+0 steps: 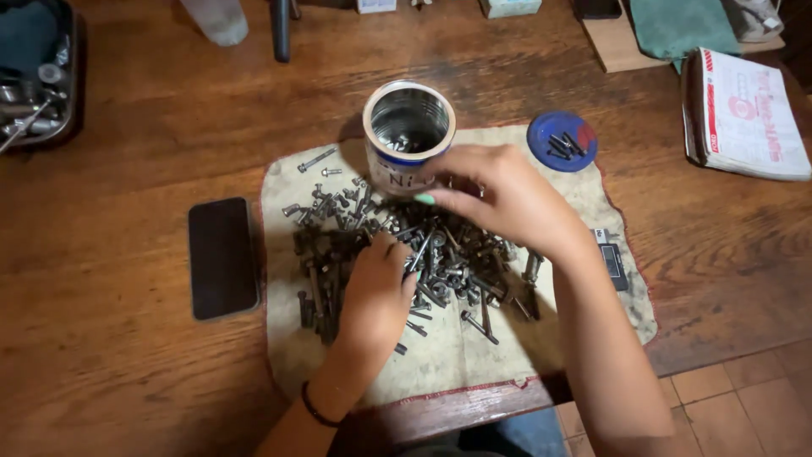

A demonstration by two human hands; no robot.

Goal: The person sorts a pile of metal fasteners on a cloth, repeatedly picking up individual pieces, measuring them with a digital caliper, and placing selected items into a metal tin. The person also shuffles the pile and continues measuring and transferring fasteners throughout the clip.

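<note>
While both hands (440,245) pinch bolts (440,271), fingers curled, metal can (408,135) just behind, on cloth (440,355).

I am counting one open tin can (408,135), one blue lid (562,140) holding a few dark screws, one black phone (222,257), one beige cloth (448,355), and one booklet (744,114). I am working both hands, left (376,292) and right (507,199), in one bolt pile (423,254); individual bolts too many to count.
</note>
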